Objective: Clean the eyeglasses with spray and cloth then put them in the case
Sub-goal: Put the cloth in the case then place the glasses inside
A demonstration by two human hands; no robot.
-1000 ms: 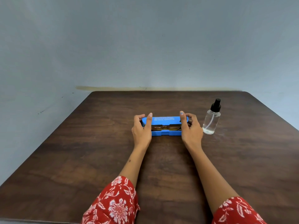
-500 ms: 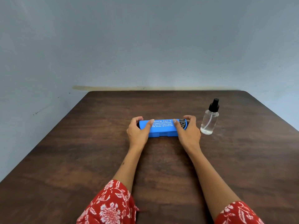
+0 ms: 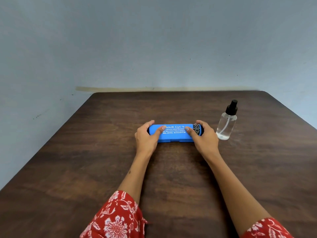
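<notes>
Against a plain blue-grey wall, our dark wooden tabletop (image 3: 85, 169) carries the closed blue case (image 3: 173, 133), lying lengthwise near its middle. Our left hand (image 3: 147, 135) grips its left end and our right hand (image 3: 202, 136) grips its right end, thumbs resting on the lid. Just right of the case stands the clear spray bottle (image 3: 226, 123), upright, with its black nozzle on top.

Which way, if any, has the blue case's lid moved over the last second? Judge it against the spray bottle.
Yes. The lid of the blue case has swung down shut; a second ago it stood open. The spray bottle beside it stands where it was.
</notes>
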